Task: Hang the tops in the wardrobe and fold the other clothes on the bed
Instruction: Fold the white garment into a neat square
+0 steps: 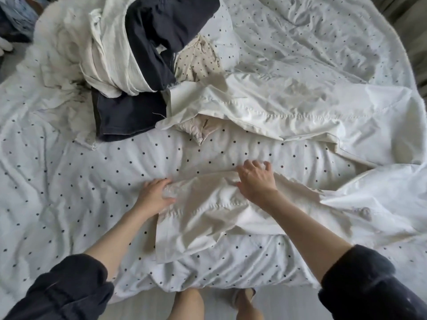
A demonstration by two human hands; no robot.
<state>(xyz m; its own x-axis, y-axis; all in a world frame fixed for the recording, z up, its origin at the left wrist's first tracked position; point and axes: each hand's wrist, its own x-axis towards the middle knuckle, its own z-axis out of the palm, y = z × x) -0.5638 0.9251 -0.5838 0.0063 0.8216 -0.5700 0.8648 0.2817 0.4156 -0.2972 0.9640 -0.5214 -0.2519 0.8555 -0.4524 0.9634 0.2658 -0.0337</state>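
While left hand [154,197] grips white garment [208,218], right hand [256,179] rests, fingers spread.

Cream garment [231,211] spread crumpled across dotted bed [80,181], near front edge. Dark navy [129,114], white [111,54] and dotted beige [198,63] clothes heaped at far left.

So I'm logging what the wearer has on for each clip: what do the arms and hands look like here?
Both arms wear dark, near-black sleeves of soft, thick fabric, pushed up and bunched near the elbows, so the forearms are bare. The left hand and right hand are bare: no gloves. No watch or bracelet shows.
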